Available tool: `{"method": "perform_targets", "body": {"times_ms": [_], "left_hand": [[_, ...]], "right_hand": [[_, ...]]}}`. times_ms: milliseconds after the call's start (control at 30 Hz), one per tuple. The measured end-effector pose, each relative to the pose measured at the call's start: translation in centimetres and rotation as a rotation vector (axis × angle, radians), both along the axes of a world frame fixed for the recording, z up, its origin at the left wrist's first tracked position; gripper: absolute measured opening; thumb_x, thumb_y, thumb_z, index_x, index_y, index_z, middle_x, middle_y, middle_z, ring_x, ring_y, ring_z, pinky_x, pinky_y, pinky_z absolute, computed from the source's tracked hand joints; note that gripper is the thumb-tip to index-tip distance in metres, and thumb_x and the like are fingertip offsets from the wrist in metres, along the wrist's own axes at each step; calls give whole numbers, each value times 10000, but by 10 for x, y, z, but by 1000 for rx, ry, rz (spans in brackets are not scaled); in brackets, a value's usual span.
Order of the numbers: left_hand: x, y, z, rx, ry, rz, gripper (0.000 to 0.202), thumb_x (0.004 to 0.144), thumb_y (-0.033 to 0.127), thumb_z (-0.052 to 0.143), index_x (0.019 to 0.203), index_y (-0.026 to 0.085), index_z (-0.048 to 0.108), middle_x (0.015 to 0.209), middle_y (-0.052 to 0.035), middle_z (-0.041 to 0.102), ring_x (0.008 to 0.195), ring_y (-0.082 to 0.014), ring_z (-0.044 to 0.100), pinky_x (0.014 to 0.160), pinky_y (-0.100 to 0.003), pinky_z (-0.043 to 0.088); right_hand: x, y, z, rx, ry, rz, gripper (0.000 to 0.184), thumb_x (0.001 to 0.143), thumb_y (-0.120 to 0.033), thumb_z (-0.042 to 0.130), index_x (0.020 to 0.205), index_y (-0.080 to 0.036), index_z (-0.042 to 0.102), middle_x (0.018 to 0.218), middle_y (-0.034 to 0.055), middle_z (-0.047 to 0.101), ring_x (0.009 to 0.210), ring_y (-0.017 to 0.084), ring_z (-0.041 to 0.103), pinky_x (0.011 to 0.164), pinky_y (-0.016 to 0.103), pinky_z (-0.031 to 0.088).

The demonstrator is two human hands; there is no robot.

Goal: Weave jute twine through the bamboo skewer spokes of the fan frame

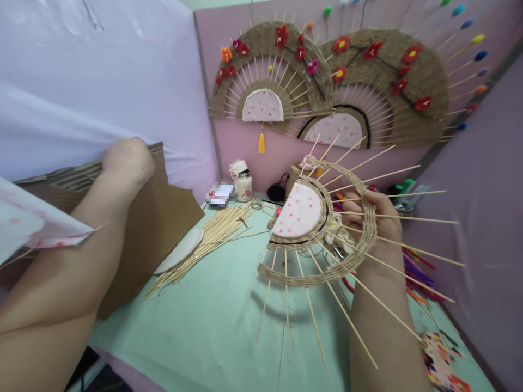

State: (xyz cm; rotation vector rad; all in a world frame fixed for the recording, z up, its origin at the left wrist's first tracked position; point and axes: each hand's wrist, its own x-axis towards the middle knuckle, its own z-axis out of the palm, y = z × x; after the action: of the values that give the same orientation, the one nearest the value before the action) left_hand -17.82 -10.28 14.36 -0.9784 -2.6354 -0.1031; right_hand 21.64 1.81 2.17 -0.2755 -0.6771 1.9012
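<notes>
My right hand [379,218] holds up a half-round woven fan [351,267] by its outer twine band, fingers behind and thumb in front. Thin wooden sticks spread out from the fan, and a white cloth with pink dots [300,209] covers its centre. On the left, my left hand [129,158] reaches over the top of a brown cardboard box [141,239]. The fingers of that hand are hidden behind the wrist and cardboard, so what they touch does not show. A dotted cloth [53,223] hangs by the left forearm.
A bundle of thin sticks [216,239] lies on the green tabletop [196,326], beside a white disc [182,251]. Behind them stands a white bottle [244,182]. Two large fans with red flowers [373,50] hang on the pink wall. Coloured pipe cleaners [417,269] lie at right.
</notes>
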Motion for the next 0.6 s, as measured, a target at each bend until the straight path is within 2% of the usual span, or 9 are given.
{"method": "perform_targets", "body": {"times_ms": [200,333,400,500,600], "left_hand": [[-2,14,4,-43,-51,-23,276,739,95,576,939,-95,563,1160,-253,601,1165,-345,507,897,-484,436],[1,16,-3,8,-55,-52,351,688,51,624,997,-95,544,1170,-259,588,1159,-372,504,891,-492,436],[4,13,-10,74,-32,-117,410,695,37,612,1076,-83,520,1194,-261,566,1155,-380,506,897,-505,425],[9,7,-18,247,44,-265,430,817,99,513,1222,-34,455,1295,-242,487,1194,-352,477,960,-530,368],[15,2,-20,374,85,-353,462,866,149,465,1303,8,411,1343,-203,458,1234,-312,440,1018,-501,325]], "right_hand": [[2,2,0,24,11,7,216,665,-86,576,686,-177,381,564,-90,308,386,10,327,303,74,305],[4,3,-2,41,41,34,245,678,-81,579,676,-185,358,565,-89,286,395,14,322,312,77,303],[4,3,-3,19,62,40,236,685,-83,574,691,-189,364,569,-88,291,392,16,312,305,82,292],[4,1,-3,-5,72,31,212,698,-87,564,713,-189,379,573,-85,300,392,21,302,303,89,297],[4,2,-3,3,64,35,230,698,-84,576,706,-190,372,572,-86,294,396,22,300,308,87,306]]}}
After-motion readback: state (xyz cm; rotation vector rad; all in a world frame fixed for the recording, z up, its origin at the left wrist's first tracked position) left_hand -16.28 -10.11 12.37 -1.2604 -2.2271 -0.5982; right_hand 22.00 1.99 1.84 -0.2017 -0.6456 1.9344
